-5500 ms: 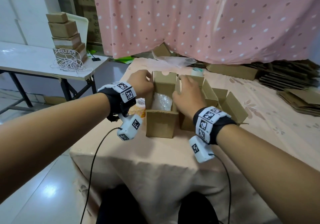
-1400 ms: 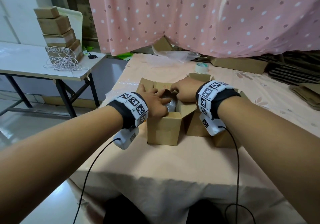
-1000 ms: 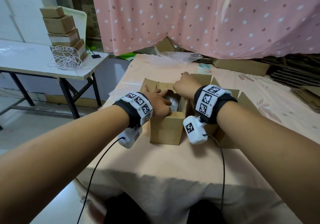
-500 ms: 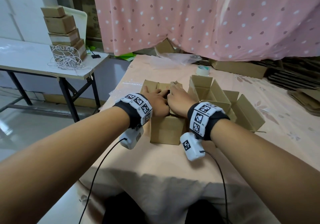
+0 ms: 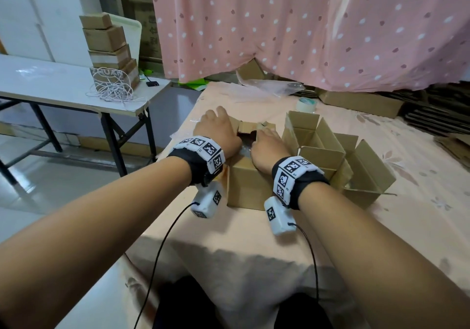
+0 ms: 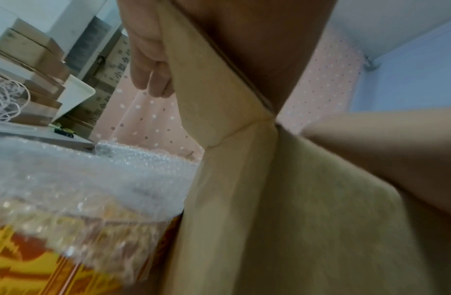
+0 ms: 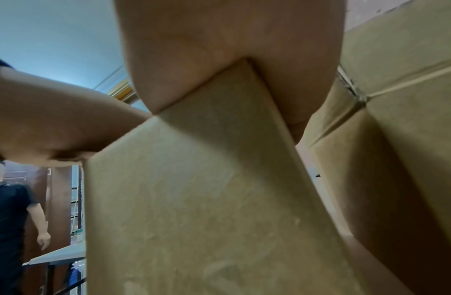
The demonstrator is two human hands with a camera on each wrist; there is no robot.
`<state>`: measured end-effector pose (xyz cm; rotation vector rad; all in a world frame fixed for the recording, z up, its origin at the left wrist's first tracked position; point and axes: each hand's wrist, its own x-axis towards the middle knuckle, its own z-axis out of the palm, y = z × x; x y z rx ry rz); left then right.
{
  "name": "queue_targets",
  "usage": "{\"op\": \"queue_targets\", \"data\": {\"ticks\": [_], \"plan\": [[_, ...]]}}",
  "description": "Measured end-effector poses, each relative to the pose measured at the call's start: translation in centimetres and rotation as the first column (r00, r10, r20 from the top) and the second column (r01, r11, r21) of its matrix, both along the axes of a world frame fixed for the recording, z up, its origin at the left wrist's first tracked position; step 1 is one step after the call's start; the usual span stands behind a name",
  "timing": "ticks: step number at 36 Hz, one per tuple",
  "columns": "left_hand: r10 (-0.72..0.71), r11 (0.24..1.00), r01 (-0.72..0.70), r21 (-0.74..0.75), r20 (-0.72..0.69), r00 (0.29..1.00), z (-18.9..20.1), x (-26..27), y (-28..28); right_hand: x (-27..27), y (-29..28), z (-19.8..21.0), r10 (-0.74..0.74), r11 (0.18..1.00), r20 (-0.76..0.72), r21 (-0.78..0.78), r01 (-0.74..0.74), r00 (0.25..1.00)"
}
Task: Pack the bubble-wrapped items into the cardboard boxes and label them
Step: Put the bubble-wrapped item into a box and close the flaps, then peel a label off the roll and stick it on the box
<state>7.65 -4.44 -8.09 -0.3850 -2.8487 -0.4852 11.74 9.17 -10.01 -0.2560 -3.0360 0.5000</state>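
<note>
A small cardboard box [image 5: 244, 186] stands at the table's front. Through the gap between its flaps a bubble-wrapped item [image 5: 244, 148] shows. My left hand [image 5: 217, 130] lies over the left flap [image 6: 207, 89], fingers [image 6: 148, 75] bent down its outer face. Pressing on the right flap [image 7: 194, 179] is my right hand [image 5: 267, 146]; only its palm [image 7: 219, 49] shows in the right wrist view. Another bubble-wrapped item [image 6: 68, 219] with orange and yellow packaging lies left of the box.
Two open empty boxes [image 5: 318, 145] [image 5: 363, 176] stand right of the box. A tape roll [image 5: 306, 103] and loose plastic wrap [image 5: 267, 87] lie further back. A side table [image 5: 50, 87] holds stacked boxes and string. Another person [image 7: 10, 219] stands off to the side.
My left hand has slid from the middle of the box top out to the far left flap, and a dark gap now shows. My right hand stays on the right flap.
</note>
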Motion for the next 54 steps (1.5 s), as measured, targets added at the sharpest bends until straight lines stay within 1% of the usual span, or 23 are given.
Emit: {"op": "queue_targets", "data": {"ticks": [3,5,10,12,13,14,16,18,20,22,24,27,29,30,32,36,39,41,44,47,49,51,54], "plan": [[0.050,0.999,-0.049,-0.014,0.074,0.996,1.1,-0.2,-0.6,0.0,-0.1,0.3,-0.003,1.000,0.012,-0.001,0.003,1.000],[0.021,1.000,-0.022,0.008,0.107,0.994,1.9,-0.3,-0.7,0.0,-0.2,0.4,0.000,1.000,0.012,0.007,0.000,1.000],[-0.065,0.973,0.052,0.225,0.049,0.997,2.6,0.4,0.2,0.1,-0.2,0.4,0.010,0.999,-0.005,-0.035,-0.010,1.000],[-0.114,0.963,0.090,0.254,0.082,0.990,2.9,1.1,0.9,0.0,-0.1,0.3,0.018,0.997,-0.052,-0.068,-0.022,0.998],[-0.150,0.956,0.113,0.272,0.118,0.982,2.9,1.5,1.3,0.1,0.1,0.2,0.036,0.994,-0.088,-0.099,-0.044,0.996],[-0.193,0.945,0.139,0.297,0.157,0.969,2.7,1.9,1.9,0.4,0.2,0.2,0.045,0.982,-0.127,-0.176,-0.067,0.991],[-0.293,0.903,0.182,0.389,0.248,0.924,2.1,2.8,2.9,1.3,0.7,0.1,0.038,0.920,-0.231,-0.371,-0.125,0.972],[-0.409,0.855,0.267,0.444,0.260,0.875,1.0,3.6,3.5,2.1,0.8,-0.2,-0.010,0.861,-0.304,-0.487,-0.146,0.953],[-0.452,0.853,0.329,0.406,0.257,0.854,0.0,3.9,3.5,2.2,0.7,-0.4,-0.064,0.834,-0.328,-0.537,-0.130,0.942],[-0.416,0.878,0.297,0.376,0.289,0.862,-0.7,3.8,3.3,2.0,0.4,-0.4,-0.097,0.822,-0.325,-0.559,-0.108,0.941],[-0.413,0.896,0.336,0.290,0.269,0.870,-0.8,3.8,3.0,2.1,0.3,-0.3,-0.099,0.818,-0.313,-0.566,-0.101,0.945],[-0.403,0.915,0.380,0.136,0.249,0.881,-1.1,3.6,2.9,2.3,0.6,-0.3,-0.071,0.847,-0.284,-0.524,-0.093,0.956],[-0.395,0.918,0.381,0.107,0.222,0.891,-1.5,3.5,2.9,2.2,0.5,-0.2,-0.061,0.901,-0.253,-0.430,-0.056,0.966],[-0.386,0.922,0.369,0.116,0.213,0.898,-1.7,3.4,3.0,2.0,0.4,-0.1,-0.048,0.909,-0.235,-0.413,-0.055,0.971],[-0.380,0.923,0.353,0.156,0.213,0.900,-2.0,3.5,3.0,1.5,0.1,0.1,0.004,0.912,-0.223,-0.398,-0.095,0.975],[-0.375,0.914,0.313,0.258,0.246,0.894,-1.6,4.2,3.0,1.1,0.5,-0.1,0.027,0.936,-0.152,-0.344,-0.079,0.988],[-0.403,0.898,0.321,0.302,0.267,0.875,-1.4,4.5,2.9,1.5,0.9,-0.2,0.048,0.969,-0.174,-0.229,-0.088,0.984],[-0.426,0.887,0.354,0.296,0.230,0.875,-1.5,4.3,2.7,1.2,1.0,-0.2,0.117,0.978,-0.133,-0.158,-0.138,0.984],[-0.444,0.870,0.378,0.317,0.170,0.880,-2.3,3.4,2.5,0.8,0.9,-0.2,0.140,0.983,-0.107,-0.108,-0.151,0.984],[-0.436,0.852,0.364,0.376,0.124,0.891,-2.4,3.2,2.6,1.2,0.7,0.0,0.162,0.986,-0.100,0.060,-0.157,0.982],[-0.429,0.833,0.347,0.430,0.107,0.897,-2.2,3.4,2.6,1.1,0.6,0.2,0.182,0.981,-0.107,0.086,-0.174,0.977],[-0.448,0.795,0.319,0.515,0.146,0.882,-1.8,3.5,2.3,0.8,0.6,0.2,0.183,0.980,-0.092,0.091,-0.175,0.979],[-0.511,0.690,0.236,0.684,0.229,0.829,-1.6,2.9,1.0,0.5,0.4,0.0,0.139,0.990,-0.077,0.022,-0.138,0.987]]}}
